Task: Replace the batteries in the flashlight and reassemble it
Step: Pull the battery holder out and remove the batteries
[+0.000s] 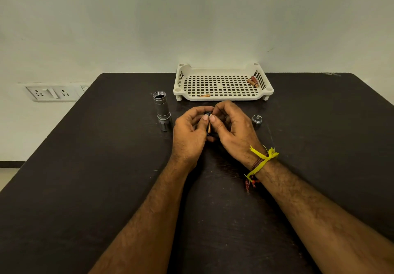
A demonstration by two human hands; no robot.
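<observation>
Both hands share one grip: the left hand (189, 133) and right hand (230, 128) meet at the middle of the dark surface (85, 188), thumbs and fingertips pinching a small black battery holder (208, 124) with a copper-coloured cell showing in it. Left of the hands the grey flashlight body (162, 111) stands upright, head down, its threaded end open at the top. Its tail cap (256, 120) sits on the right, apart from the hands. Beyond them, a cream perforated tray (221, 97) holds two batteries (253, 81) in its far right corner and another battery (205, 96) by the front edge.
</observation>
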